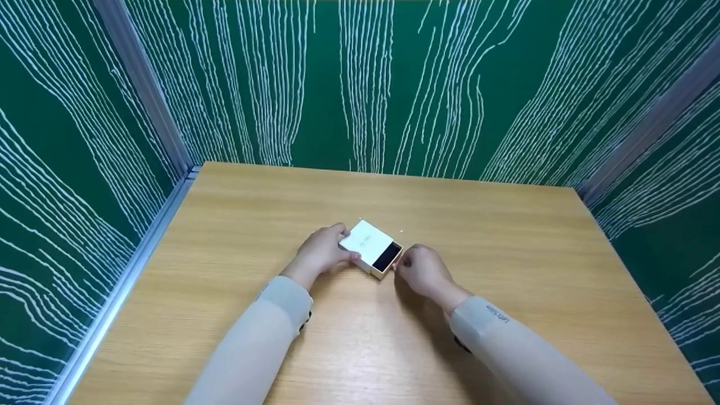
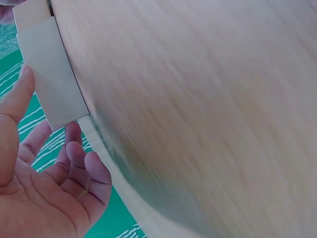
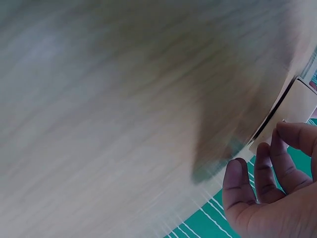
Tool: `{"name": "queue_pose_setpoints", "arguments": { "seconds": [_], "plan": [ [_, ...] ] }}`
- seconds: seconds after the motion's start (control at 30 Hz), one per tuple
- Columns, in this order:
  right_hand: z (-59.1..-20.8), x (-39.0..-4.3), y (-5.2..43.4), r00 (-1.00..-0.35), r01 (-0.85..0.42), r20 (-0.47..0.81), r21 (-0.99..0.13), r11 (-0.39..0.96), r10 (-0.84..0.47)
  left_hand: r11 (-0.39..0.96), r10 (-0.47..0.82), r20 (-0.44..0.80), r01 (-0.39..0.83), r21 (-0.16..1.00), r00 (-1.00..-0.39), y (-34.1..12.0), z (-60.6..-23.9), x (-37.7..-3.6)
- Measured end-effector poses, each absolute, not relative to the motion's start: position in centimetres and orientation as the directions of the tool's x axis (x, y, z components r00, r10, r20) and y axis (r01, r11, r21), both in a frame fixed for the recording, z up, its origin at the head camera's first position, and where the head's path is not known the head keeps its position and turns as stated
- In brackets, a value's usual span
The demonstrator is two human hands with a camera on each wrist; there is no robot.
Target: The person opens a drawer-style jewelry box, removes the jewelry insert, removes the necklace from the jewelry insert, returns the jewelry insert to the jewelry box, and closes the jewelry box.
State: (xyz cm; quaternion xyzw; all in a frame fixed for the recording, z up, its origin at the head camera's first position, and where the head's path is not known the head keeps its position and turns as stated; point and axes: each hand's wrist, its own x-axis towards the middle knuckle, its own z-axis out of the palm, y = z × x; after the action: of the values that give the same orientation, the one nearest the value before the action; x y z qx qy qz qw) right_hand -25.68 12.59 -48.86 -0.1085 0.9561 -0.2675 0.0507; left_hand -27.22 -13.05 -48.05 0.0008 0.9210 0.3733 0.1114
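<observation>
Left hand [image 1: 319, 253] grips the white sleeve [image 1: 365, 243] at 9 o'clock; right hand [image 1: 422, 270] pinches the tray [image 1: 388, 260], dark inside, at 3.

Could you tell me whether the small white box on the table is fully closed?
No, the small white box is slid partly open, showing a dark interior at its end by the right hand.

Wrist views motion-blurred; box [image 1: 371, 248] print unreadable; drawer contents unseen.
</observation>
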Motion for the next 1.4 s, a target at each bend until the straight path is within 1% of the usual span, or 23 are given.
{"name": "queue_pose_setpoints", "arguments": {
  "seconds": [0.27, 0.6, 0.97, 1.2, 1.4],
  "plan": [
    [-49.1, -25.6, 12.7, -0.964, -0.218, -0.019, -0.508, 0.833, -0.264, 0.683, 0.072, -0.228, -0.118, 0.721, -0.971, -13.3, -48.2, -26.9],
    [-48.8, -25.7, 13.1, -0.967, -0.192, -0.045, -0.527, 0.828, -0.252, 0.701, 0.099, -0.204, -0.077, 0.709, -0.974, -13.2, -47.9, -27.2],
    [-48.9, -25.7, 13.3, -0.963, -0.176, -0.083, -0.526, 0.832, -0.256, 0.699, 0.089, -0.221, -0.097, 0.709, -0.971, -13.2, -48.1, -27.2],
    [-48.9, -25.4, 13.4, -0.959, -0.242, -0.008, -0.497, 0.833, -0.283, 0.709, 0.087, -0.205, -0.084, 0.700, -0.975, -13.2, -48.2, -27.1],
    [-48.9, -25.4, 13.7, -0.960, -0.233, -0.017, -0.496, 0.836, -0.278, 0.702, 0.084, -0.211, -0.092, 0.706, -0.974, -13.1, -48.0, -27.0]
  ]
}}
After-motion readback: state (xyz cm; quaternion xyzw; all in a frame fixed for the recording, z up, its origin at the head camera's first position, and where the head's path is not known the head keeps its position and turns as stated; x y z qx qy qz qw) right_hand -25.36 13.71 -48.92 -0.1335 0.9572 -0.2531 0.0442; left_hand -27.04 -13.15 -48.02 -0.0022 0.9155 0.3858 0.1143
